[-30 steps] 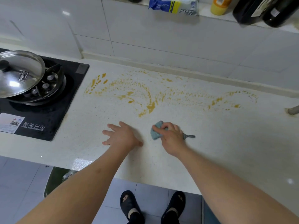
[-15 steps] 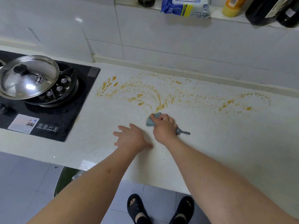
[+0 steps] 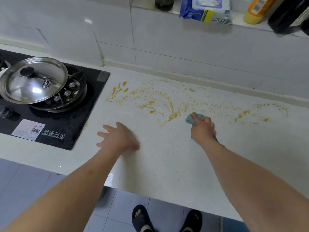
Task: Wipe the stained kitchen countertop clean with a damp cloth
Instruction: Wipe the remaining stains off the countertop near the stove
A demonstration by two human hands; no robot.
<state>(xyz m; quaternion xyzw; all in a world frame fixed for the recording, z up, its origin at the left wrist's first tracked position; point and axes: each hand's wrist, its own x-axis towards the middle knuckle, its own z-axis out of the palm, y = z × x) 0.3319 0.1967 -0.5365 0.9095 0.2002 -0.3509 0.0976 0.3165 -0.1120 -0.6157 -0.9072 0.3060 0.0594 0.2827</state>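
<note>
A white speckled countertop carries orange-brown stains smeared in arcs from beside the stove to the far right. My right hand grips a small blue-grey cloth and presses it on the counter just right of the thickest stain streak. A strip of the cloth trails out under my wrist. My left hand rests flat on the counter with fingers spread, to the left of the cloth and below the stains.
A black gas stove sits at the left with a steel lid on its burner. On the ledge above the tiled wall are a wet-wipes pack, a yellow bottle and dark bottles. My sandalled feet stand below the counter's front edge.
My right hand has slid the cloth away from me and to the right, up to the stained band. My left hand stays flat on the counter, and the gap between the hands has widened.
</note>
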